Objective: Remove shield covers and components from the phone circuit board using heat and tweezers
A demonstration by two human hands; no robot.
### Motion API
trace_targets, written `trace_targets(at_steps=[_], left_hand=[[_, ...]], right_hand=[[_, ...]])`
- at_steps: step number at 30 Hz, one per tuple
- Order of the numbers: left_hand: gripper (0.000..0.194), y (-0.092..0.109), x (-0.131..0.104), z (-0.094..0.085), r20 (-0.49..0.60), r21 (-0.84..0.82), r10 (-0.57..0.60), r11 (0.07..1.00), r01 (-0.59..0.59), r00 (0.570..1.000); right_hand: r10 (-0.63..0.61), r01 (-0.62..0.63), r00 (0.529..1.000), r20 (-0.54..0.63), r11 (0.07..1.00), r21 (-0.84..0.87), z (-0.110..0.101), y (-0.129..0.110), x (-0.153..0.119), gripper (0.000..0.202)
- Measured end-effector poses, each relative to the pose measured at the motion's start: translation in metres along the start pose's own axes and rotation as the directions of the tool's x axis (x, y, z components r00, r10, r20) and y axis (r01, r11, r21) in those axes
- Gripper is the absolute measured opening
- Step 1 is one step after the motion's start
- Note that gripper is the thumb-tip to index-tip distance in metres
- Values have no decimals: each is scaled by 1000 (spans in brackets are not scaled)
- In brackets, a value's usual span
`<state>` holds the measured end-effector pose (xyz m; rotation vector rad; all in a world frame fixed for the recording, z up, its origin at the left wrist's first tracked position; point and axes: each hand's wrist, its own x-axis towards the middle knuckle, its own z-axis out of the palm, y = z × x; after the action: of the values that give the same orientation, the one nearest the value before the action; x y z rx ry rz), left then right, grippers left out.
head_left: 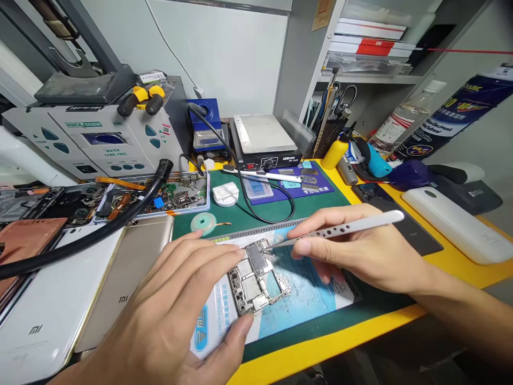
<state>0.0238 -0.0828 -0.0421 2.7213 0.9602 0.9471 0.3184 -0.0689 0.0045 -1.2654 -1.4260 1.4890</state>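
Silver-grey tweezers point(344, 229) sit pinched in my right hand point(360, 251), the fingers point(304, 247) closed around the shaft like a pen, the tip down on the upper edge of a phone circuit board point(256, 280). The board lies flat on a blue and white work pad point(308, 291), which rests on the green mat point(320, 200) of the yellow-edged counter point(320, 350). My left hand point(176, 310) lies over the left part of the pad, its fingers point(216, 256) curled and pressing the board's left edge, the thumb at the board's lower corner; it grips nothing else.

Just left of my left hand lie two phone back covers, one gold point(128, 278) and one white point(44, 315), both marked with the same logo. A thick black hose point(100, 227) crosses above them. Behind it is a clear tray of small phone parts point(168, 195) and a grey soldering station point(100, 139) with yellow-handled pliers point(142, 99) on top. Farther back on the mat are a white round tin point(225, 193), a pale green roll of tape point(203, 222), a purple stencil mat point(296, 184) and a black hot plate point(264, 141). To the right stand a yellow squeeze bottle point(336, 151), a mesh tool holder point(331, 128) with scissors, and a clear bottle point(404, 120). A white device point(452, 222) lies near the counter's right edge.
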Motion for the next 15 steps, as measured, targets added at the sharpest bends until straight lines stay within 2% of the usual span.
trace_targets(at_steps=[2, 4, 9, 15], left_hand=[[47, 0, -1, 1, -8, -6, -2, 1000, 2, 1000], [48, 0, -2, 2, -18, -14, -3, 1000, 3, 1000], [46, -2, -1, 1, -24, -46, -16, 999, 15, 1000], [42, -5, 0, 3, -33, -62, 1, 998, -3, 999]], right_hand=[[55, -60, 996, 69, 995, 78, -6, 0, 1, 33], [38, -46, 995, 89, 995, 91, -11, -1, 1, 34], [-144, 144, 989, 8, 989, -22, -10, -5, 3, 28], [-305, 312, 950, 68, 941, -131, 5, 3, -1, 21]])
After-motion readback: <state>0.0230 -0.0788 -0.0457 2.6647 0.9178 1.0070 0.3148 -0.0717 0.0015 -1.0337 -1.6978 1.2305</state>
